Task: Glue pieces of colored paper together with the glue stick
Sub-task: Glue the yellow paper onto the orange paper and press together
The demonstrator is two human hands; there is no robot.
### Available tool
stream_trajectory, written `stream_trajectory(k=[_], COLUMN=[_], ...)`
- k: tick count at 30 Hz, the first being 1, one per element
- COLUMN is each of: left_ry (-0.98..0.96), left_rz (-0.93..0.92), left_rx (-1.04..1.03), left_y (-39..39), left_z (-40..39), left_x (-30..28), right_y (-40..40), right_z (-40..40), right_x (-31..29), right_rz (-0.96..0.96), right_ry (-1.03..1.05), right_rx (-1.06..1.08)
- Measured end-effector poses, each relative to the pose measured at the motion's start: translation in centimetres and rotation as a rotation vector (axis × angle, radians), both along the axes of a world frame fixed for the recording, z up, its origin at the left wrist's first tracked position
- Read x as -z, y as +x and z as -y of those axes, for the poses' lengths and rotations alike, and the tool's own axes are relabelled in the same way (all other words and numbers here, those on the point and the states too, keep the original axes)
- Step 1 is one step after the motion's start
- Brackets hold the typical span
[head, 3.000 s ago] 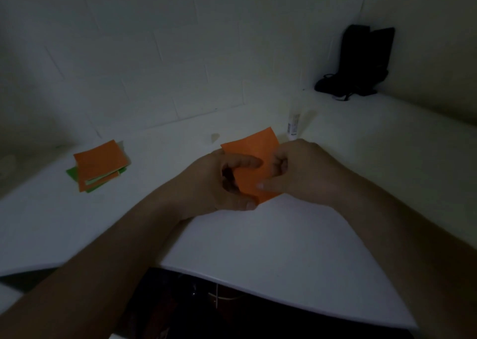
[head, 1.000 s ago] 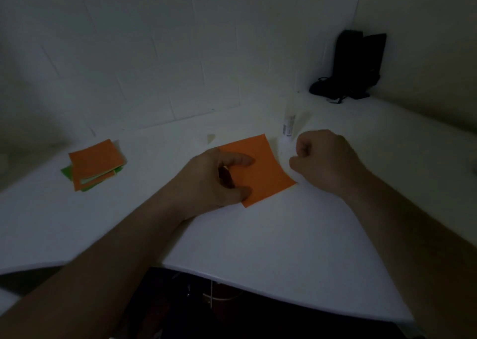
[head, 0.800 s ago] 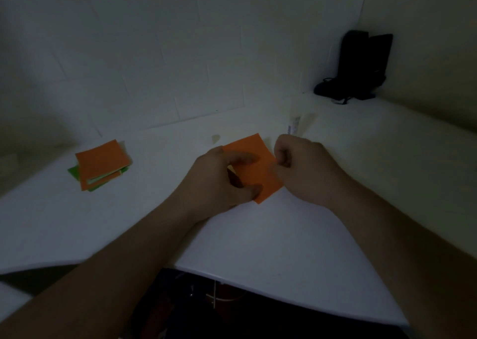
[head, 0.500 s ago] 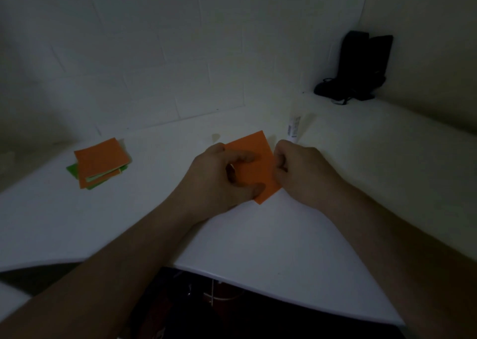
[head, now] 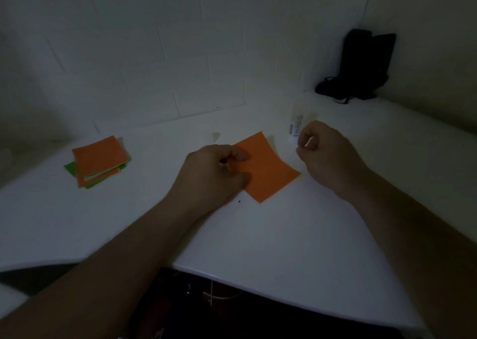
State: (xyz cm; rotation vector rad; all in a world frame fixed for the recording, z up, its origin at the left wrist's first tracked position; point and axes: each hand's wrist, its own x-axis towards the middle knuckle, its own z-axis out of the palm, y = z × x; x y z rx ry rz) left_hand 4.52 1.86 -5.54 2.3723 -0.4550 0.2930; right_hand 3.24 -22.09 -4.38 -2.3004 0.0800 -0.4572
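Note:
An orange paper square (head: 268, 168) lies on the white table (head: 271, 235), its right side slightly curled up. My left hand (head: 209, 176) holds its left edge, with curled index finger and thumb on the paper. My right hand (head: 325, 152) is off the paper to the right, fingers curled into a loose fist with nothing visible in it. A white glue stick (head: 295, 128) stands upright just behind my right hand. A stack of orange and green paper squares (head: 99, 161) lies at the far left.
A black object with a strap (head: 361, 65) stands in the back right corner against the wall. A small pale item (head: 216, 136) lies on the table behind the orange paper. The table's front edge (head: 258, 289) runs below my forearms.
My right hand has let go of the paper's right edge and moved right, toward the glue stick. My left hand stays on the paper's left edge.

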Motion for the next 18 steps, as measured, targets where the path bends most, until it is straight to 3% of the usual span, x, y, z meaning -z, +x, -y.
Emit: stream_trajectory(k=[9,18], left_ry=[0.002,-0.231], left_rz=[0.006,-0.040], left_rx=[0.006,-0.004], left_y=[-0.5,0.0], left_z=[0.1,-0.3], left_x=[-0.4,-0.6], right_y=[-0.4,-0.3], right_z=[-1.2,-1.5], right_x=[0.8,1.2], right_rz=[-0.016,-0.067], right_ry=[-0.075,-0.154], right_rx=[-0.147,-0.202])
